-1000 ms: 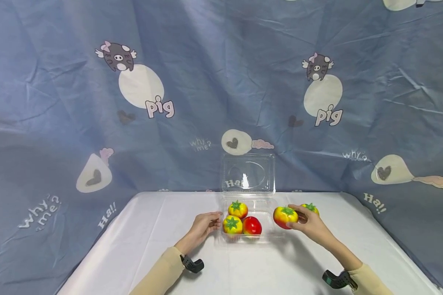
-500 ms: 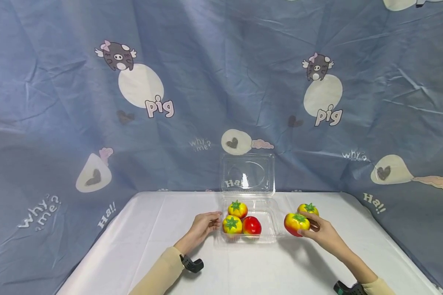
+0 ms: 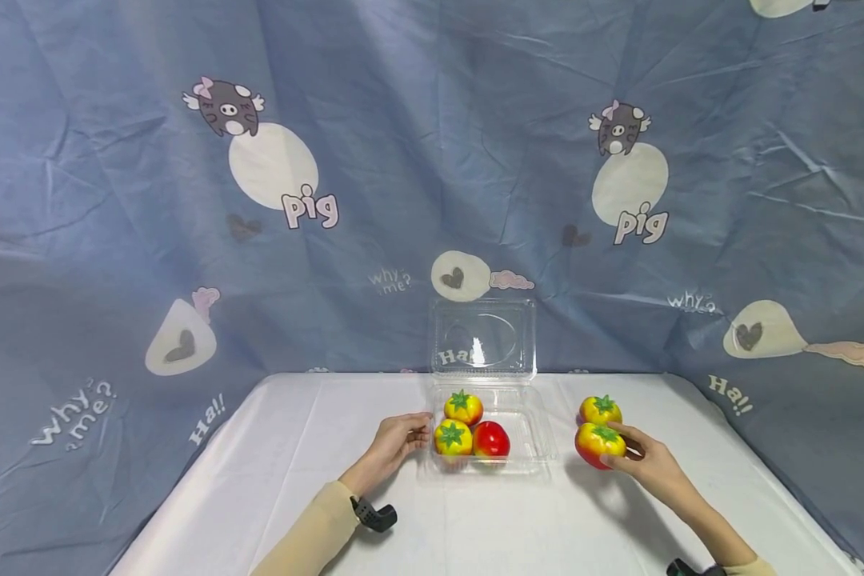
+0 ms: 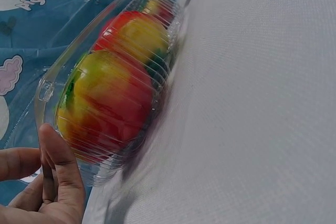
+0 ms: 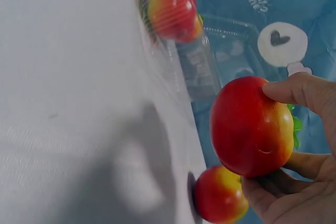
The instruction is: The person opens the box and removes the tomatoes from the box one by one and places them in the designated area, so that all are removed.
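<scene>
My right hand [image 3: 651, 468] holds a red-and-yellow toy tomato [image 3: 596, 446] with a green star-shaped leaf top, thumb on one side and fingers on the other. In the right wrist view, the held tomato [image 5: 247, 129] is raised above the white tabletop, its shadow falling on the cloth. Just behind it lies a second tomato [image 3: 602, 409]. My left hand [image 3: 389, 448] pinches the left rim of a clear plastic clamshell box [image 3: 526, 472]. Inside sit two leaf-up tomatoes [image 3: 453, 436] and one showing only red [image 3: 491, 440], all toward the left; the box's right part is bare.
The box's clear lid [image 3: 484, 340] stands upright at the back, by the table's far edge. A white cloth [image 3: 490, 528] covers the table. Behind it hangs a blue curtain [image 3: 418, 160] with pig prints.
My right hand has carried the tomato rightward from the box's right edge to in front of the loose tomato, which now shows more fully. My left hand stays at the box rim.
</scene>
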`<move>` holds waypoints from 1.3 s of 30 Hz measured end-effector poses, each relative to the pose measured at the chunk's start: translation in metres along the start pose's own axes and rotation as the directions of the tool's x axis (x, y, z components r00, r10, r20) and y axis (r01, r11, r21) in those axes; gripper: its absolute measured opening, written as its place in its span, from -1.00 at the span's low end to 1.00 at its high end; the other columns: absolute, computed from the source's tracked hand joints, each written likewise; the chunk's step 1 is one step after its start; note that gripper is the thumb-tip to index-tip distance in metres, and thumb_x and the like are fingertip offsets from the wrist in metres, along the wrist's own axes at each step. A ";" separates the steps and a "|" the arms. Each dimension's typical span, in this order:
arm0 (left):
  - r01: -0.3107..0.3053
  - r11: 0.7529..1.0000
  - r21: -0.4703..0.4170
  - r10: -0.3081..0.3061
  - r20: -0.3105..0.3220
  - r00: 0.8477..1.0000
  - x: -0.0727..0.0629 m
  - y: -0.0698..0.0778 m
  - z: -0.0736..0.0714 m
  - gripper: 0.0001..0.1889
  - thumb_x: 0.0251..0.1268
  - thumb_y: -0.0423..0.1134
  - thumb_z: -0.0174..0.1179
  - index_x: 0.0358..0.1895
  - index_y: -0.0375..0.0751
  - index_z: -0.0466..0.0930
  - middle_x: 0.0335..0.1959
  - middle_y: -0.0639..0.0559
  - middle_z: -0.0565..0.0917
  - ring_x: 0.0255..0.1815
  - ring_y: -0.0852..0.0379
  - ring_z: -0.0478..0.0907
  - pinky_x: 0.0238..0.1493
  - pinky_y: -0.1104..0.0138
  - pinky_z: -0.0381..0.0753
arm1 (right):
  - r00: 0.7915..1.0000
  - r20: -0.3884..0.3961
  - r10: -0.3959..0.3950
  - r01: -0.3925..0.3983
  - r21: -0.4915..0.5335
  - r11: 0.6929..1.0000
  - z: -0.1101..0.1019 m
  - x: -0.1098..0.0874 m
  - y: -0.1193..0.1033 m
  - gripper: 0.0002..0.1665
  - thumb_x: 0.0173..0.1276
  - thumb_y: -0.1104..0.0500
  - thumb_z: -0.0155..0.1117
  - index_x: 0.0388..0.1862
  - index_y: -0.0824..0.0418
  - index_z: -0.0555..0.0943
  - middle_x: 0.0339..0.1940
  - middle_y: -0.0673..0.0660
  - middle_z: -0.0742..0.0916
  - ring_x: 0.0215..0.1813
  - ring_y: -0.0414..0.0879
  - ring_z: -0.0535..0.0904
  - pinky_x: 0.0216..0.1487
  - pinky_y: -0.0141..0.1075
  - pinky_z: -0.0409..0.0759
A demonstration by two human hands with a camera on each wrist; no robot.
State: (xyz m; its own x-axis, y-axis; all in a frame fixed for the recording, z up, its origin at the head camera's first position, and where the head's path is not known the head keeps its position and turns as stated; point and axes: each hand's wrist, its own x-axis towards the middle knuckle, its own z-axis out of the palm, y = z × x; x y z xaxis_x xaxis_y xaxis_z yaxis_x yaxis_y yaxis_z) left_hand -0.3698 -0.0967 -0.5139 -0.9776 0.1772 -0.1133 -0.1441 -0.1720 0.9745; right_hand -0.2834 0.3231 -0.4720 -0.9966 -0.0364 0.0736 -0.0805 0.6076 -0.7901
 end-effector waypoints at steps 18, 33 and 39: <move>0.003 1.000 -0.003 -0.003 -0.010 1.000 0.001 0.001 -0.001 -0.60 0.36 -0.35 0.05 0.17 -0.57 0.45 -0.32 -0.08 0.62 -0.41 0.22 0.54 -0.33 0.45 0.61 | 0.998 -0.062 0.034 -0.036 -0.033 0.999 -0.010 0.002 0.020 -0.16 0.27 0.00 0.36 0.38 0.41 0.31 0.34 0.51 0.40 0.31 0.38 0.40 0.15 -0.06 0.59; 0.012 1.000 -0.007 -0.012 -0.014 1.000 -0.002 0.003 0.000 -0.58 0.38 -0.33 0.06 0.20 -0.56 0.43 -0.32 -0.05 0.61 -0.40 0.23 0.54 -0.32 0.44 0.60 | 0.996 -0.058 0.067 -0.069 -0.037 0.997 -0.008 0.008 0.035 -0.12 0.27 -0.02 0.35 0.38 0.46 0.27 0.36 0.52 0.37 0.33 0.40 0.35 0.31 0.12 0.40; 0.011 1.000 -0.004 -0.011 -0.017 1.000 0.000 0.001 0.000 -0.60 0.37 -0.33 0.07 0.17 -0.54 0.46 -0.30 -0.08 0.62 -0.39 0.22 0.55 -0.32 0.44 0.61 | 0.995 -0.063 0.077 -0.079 -0.037 0.996 -0.006 0.010 0.039 -0.12 0.27 -0.02 0.36 0.38 0.46 0.27 0.36 0.50 0.38 0.34 0.38 0.36 0.31 0.09 0.40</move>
State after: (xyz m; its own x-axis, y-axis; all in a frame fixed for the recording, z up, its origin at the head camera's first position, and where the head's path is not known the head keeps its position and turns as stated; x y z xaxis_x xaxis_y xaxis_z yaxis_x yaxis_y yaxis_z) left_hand -0.3701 -0.0970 -0.5128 -0.9784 0.1628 -0.1277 -0.1558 -0.1737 0.9724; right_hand -0.2961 0.3511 -0.4991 -0.9969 0.0601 0.0505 -0.0006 0.6375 -0.7705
